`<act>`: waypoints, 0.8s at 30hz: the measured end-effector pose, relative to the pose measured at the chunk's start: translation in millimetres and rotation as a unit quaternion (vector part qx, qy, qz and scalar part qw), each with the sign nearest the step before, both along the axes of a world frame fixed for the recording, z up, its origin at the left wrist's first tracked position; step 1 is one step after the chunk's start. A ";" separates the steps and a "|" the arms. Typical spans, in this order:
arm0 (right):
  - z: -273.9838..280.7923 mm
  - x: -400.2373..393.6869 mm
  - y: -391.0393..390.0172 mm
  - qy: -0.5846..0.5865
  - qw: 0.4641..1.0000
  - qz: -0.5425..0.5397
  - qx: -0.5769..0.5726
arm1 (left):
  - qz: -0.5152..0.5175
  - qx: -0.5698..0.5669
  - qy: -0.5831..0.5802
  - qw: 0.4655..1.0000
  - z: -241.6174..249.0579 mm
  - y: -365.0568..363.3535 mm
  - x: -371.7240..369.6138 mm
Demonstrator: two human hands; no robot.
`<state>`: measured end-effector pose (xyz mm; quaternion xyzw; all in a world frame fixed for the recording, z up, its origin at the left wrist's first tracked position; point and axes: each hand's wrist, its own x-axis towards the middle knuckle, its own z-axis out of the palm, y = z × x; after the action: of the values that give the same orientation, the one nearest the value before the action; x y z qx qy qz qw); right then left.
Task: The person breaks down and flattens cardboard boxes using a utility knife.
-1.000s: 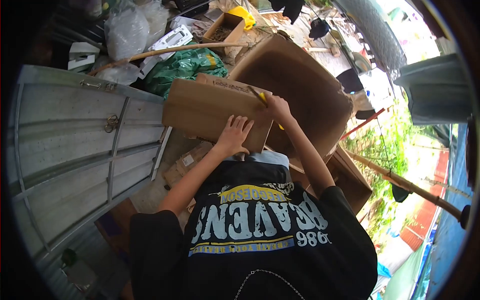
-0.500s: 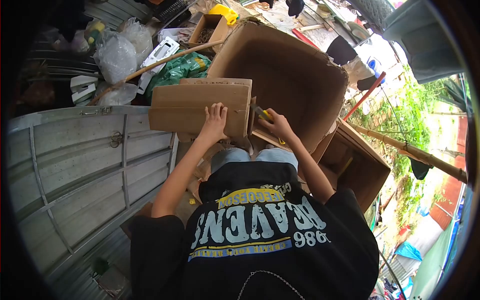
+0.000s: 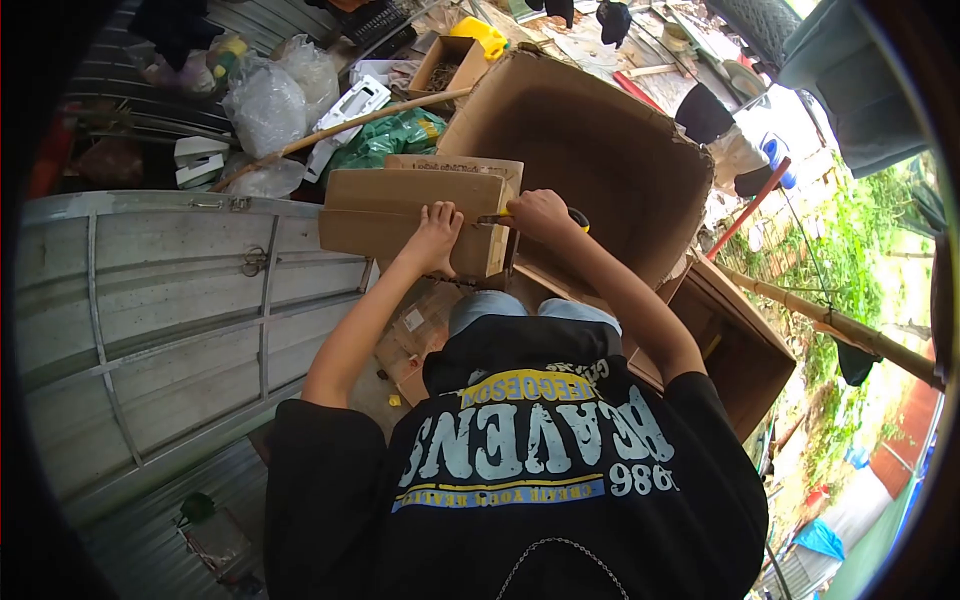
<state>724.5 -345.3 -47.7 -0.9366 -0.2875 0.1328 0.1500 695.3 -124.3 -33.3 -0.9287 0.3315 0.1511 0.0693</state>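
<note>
Left hand (image 3: 435, 237) lies spread flat on the cardboard panel (image 3: 410, 210), bracing it, while right hand (image 3: 537, 213) beside it is fisted around what looks like a yellow-handled cutter (image 3: 578, 214) at the panel's edge.

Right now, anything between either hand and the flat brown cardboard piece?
Nothing visible. The left hand lies flat on the flat brown cardboard piece; the right hand grips a yellow-handled cutter at its right edge.

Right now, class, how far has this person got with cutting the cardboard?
Done: a cut edge shows at the right end of the cardboard panel. In hand: the left hand presses the panel flat while the right hand grips a yellow-handled knife. Left: the big open box stands uncut.
</note>
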 end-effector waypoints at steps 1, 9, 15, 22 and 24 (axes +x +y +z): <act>2.5 4.9 1.2 -0.001 1.000 0.003 0.001 | -0.010 0.011 0.003 1.000 -0.2 1.2 0.6; -1.6 11.2 -27.5 0.064 0.997 0.017 -0.043 | -0.011 -0.062 0.063 0.996 1.6 -19.1 17.4; -17.9 -21.5 -75.6 0.120 0.990 -0.063 0.045 | 0.046 -0.126 0.140 0.981 0.9 -31.2 32.0; -33.6 -72.2 -90.9 0.249 0.910 -0.274 0.189 | 0.083 -0.144 0.123 0.978 1.9 -6.6 21.0; -37.3 -73.8 -68.8 0.219 0.897 -0.267 0.275 | 0.077 -0.136 0.129 0.979 8.1 -8.3 17.6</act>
<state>650.7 -414.1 -85.0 -0.8466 -0.0114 0.2055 0.4909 712.9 -132.6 -25.2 -0.9248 0.2827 0.2279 -0.1130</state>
